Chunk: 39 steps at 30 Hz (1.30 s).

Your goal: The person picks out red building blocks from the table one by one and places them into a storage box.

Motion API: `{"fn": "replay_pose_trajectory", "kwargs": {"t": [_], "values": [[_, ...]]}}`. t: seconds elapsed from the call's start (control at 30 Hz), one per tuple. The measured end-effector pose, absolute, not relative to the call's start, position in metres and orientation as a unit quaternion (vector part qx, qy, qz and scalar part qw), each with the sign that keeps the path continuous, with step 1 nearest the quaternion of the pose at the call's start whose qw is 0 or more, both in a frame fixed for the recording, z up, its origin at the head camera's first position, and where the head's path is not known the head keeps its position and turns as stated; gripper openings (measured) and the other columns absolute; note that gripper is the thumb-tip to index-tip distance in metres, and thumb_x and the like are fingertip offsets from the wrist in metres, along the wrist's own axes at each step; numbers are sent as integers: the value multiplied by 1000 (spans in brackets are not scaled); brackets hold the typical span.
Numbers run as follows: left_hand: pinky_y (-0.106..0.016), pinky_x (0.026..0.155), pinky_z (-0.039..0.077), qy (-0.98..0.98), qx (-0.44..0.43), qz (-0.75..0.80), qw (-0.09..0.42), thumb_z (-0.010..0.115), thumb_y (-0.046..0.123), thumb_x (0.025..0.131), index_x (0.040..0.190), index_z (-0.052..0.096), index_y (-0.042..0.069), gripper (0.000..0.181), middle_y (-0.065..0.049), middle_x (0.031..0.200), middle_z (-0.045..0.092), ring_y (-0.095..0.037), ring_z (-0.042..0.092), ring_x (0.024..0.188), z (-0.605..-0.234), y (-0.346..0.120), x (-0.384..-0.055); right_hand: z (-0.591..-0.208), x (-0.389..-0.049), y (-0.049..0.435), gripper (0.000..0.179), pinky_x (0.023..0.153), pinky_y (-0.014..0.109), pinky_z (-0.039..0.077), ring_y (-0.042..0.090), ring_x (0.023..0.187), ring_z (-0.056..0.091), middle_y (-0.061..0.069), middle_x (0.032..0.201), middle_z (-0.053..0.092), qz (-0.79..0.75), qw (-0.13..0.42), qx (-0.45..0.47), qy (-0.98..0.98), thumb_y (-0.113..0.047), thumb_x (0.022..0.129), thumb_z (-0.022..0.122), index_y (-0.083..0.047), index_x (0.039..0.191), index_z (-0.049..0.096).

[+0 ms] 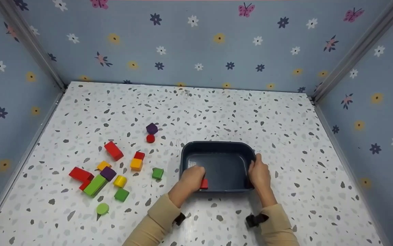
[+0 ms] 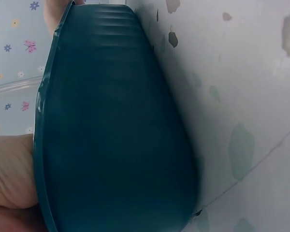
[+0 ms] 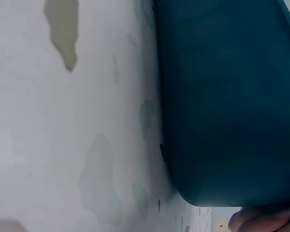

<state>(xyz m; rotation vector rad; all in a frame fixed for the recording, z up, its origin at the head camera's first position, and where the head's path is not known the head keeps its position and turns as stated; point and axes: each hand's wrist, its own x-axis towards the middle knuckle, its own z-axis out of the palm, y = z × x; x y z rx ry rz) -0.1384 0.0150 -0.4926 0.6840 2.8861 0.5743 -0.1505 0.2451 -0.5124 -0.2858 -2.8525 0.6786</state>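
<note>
At the tub [image 1: 227, 171], the right hand [image 1: 260, 174] grips its side and should hold it still, but I can't tell if the left hand [image 1: 192, 178] grips the red block [image 1: 204, 184].

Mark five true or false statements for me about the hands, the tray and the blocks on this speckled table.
1. The right hand grips the dark blue, rectangular, plastic-looking tray. True.
2. The yellow cylindrical block lies to the tray's right. False: the yellow cylindrical block lies to its left.
3. A small red block shows inside the tray, beside the left hand. True.
4. The left hand lies flat on the table beyond the tray. False: the left hand is over the tray's near left part.
5. The dark purple faceted block lies farther from the person than the red round block. True.
</note>
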Motion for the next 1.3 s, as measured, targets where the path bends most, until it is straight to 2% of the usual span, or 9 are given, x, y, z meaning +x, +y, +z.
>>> {"fn": "replay_pose_trajectory", "kwargs": {"t": [0.17, 0.33, 0.43, 0.57, 0.7, 0.9, 1.17, 1.3], "values": [[-34, 56, 47, 954, 220, 197, 62, 62, -4, 71, 70, 61, 4, 8, -9, 70, 59, -23, 58, 66, -490, 13, -137, -512, -151, 245, 13, 47, 51, 40, 44, 62, 56, 30, 72, 56, 231, 97, -96, -963, -9, 88, 45, -1, 97, 40], [-35, 56, 46, 953, 207, 208, 78, 66, 5, 72, 72, 61, 3, 5, -8, 70, 59, -21, 56, 64, -486, 9, -136, -513, -151, 246, 11, 47, 50, 40, 44, 63, 56, 29, 72, 56, 235, 93, -96, -963, -9, 88, 45, -1, 95, 40], [-36, 58, 47, 952, 206, 217, 64, 66, 8, 73, 75, 63, 3, 6, -9, 73, 61, -21, 58, 67, -485, 7, -135, -513, -151, 245, 11, 47, 50, 40, 44, 63, 56, 29, 72, 56, 237, 93, -95, -962, -9, 88, 45, 0, 95, 41], [-36, 65, 48, 949, 211, 233, 17, 67, 9, 74, 87, 64, 2, 15, -10, 84, 62, -25, 60, 78, -481, 4, -133, -512, -150, 245, 13, 48, 51, 40, 45, 64, 56, 30, 74, 56, 238, 94, -91, -962, -8, 88, 45, 0, 97, 41], [-35, 68, 48, 944, 204, 256, -33, 68, 12, 75, 91, 63, 2, 20, -9, 87, 61, -24, 59, 81, -476, 0, -131, -512, -150, 245, 12, 47, 49, 40, 43, 63, 56, 29, 73, 56, 235, 94, -83, -964, -8, 89, 44, 0, 97, 40], [-33, 65, 48, 928, 180, 310, -104, 66, 11, 78, 91, 61, 2, 17, -7, 85, 59, -21, 59, 78, -472, -7, -134, -512, -150, 246, 11, 47, 49, 39, 43, 63, 56, 28, 72, 56, 235, 98, -79, -964, -7, 88, 45, 0, 95, 40], [-32, 64, 48, 899, 149, 338, -235, 65, 5, 77, 86, 59, 1, 11, -8, 81, 57, -20, 57, 75, -476, -22, -146, -512, -150, 247, 12, 48, 50, 40, 44, 65, 56, 28, 76, 57, 237, 85, -93, -963, -9, 89, 44, -1, 98, 41], [-34, 65, 47, 899, 116, 332, -261, 65, 5, 76, 88, 58, 0, 14, -10, 82, 56, -23, 55, 76, -478, -33, -156, -510, -150, 246, 13, 49, 50, 39, 44, 66, 56, 29, 77, 57, 241, 75, -98, -963, -10, 89, 43, -1, 98, 41]]}}
